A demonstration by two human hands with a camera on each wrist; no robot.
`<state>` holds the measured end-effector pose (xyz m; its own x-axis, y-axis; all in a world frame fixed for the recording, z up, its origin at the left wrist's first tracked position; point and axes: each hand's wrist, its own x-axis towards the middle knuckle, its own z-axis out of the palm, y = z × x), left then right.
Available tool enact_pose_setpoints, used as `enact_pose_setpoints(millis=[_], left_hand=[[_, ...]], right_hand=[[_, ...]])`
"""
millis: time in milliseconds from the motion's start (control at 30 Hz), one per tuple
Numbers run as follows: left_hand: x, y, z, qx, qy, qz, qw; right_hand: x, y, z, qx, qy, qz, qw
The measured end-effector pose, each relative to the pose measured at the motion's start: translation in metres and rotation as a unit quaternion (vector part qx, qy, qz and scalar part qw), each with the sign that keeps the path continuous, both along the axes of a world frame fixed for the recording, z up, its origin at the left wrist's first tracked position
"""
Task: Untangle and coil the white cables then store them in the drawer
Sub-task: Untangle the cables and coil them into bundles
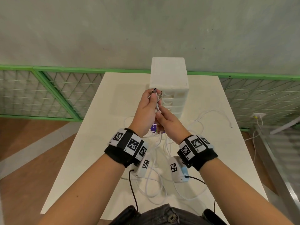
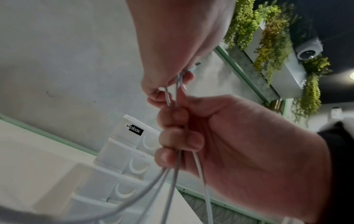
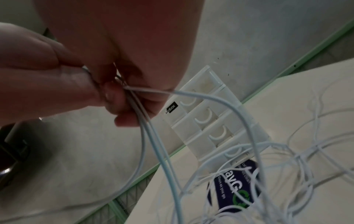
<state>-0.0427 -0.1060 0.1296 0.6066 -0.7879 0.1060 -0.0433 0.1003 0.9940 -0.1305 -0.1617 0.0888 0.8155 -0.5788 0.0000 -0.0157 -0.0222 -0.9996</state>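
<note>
Both hands (image 1: 146,111) on white cables (image 1: 158,159) – prob. tangled

White table (image 1: 103,143) before me, against grey concrete wall (image 1: 113,30). Green-framed wire mesh panels (image 1: 48,91) along wall base on both sides. Purple-and-white printed packet (image 3: 237,186) flat on table, lettering partly legible. Wooden floor (image 1: 24,184) at my left. Overhead: hanging green plants (image 2: 272,37), white dome camera (image 2: 308,50) on dark ceiling.
</note>
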Motion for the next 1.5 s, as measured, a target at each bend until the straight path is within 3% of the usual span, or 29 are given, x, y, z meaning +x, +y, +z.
enact_pose_setpoints(millis=[167, 267, 367, 400, 467, 533, 567, 633, 700, 733, 900, 1067, 1333, 1500], left_hand=[[0.020, -0.002, -0.008, -0.068, 0.016, 0.092, 0.993], [0.028, 0.001, -0.017, -0.009, 0.003, 0.121, 0.993], [0.036, 0.006, -0.028, 0.123, 0.023, 0.149, 0.981], [0.040, 0.008, -0.033, 0.178, 0.001, 0.144, 0.973], [0.046, 0.013, -0.042, 0.261, -0.157, 0.160, 0.939], [0.044, 0.017, -0.041, 0.204, -0.323, 0.184, 0.906], [0.041, 0.016, -0.038, 0.149, -0.358, 0.158, 0.908], [0.034, 0.012, -0.031, 0.084, -0.313, 0.024, 0.946], [0.027, 0.010, -0.027, 0.106, -0.207, -0.094, 0.968], [0.026, 0.009, -0.026, 0.125, -0.187, -0.116, 0.967], [0.020, 0.009, -0.014, 0.207, -0.217, -0.151, 0.942], [0.020, 0.006, 0.005, 0.223, -0.095, -0.203, 0.949], [0.019, 0.011, 0.030, 0.083, 0.057, -0.184, 0.978], [0.023, 0.005, 0.051, -0.010, 0.198, -0.153, 0.968]], right_hand=[[-0.011, -0.001, -0.016, -0.122, 0.068, 0.003, 0.990], [-0.015, -0.002, -0.014, -0.188, 0.102, -0.013, 0.977], [-0.019, -0.005, -0.007, -0.249, 0.147, -0.003, 0.957], [-0.019, -0.007, -0.005, -0.267, 0.163, -0.001, 0.950], [-0.019, -0.013, -0.002, -0.299, 0.196, 0.009, 0.934], [-0.016, -0.019, 0.002, -0.328, 0.218, 0.027, 0.919], [-0.015, -0.020, 0.004, -0.341, 0.222, 0.038, 0.913], [-0.011, -0.020, 0.009, -0.351, 0.218, 0.053, 0.909], [-0.009, -0.021, 0.015, -0.347, 0.204, 0.056, 0.914], [-0.009, -0.023, 0.018, -0.347, 0.192, 0.052, 0.916], [-0.014, -0.043, 0.029, -0.357, 0.150, 0.023, 0.922], [-0.016, -0.051, 0.037, -0.328, 0.073, 0.002, 0.942], [-0.006, -0.031, 0.010, -0.234, -0.009, -0.051, 0.971], [-0.005, -0.022, -0.013, -0.223, 0.028, -0.056, 0.973]])
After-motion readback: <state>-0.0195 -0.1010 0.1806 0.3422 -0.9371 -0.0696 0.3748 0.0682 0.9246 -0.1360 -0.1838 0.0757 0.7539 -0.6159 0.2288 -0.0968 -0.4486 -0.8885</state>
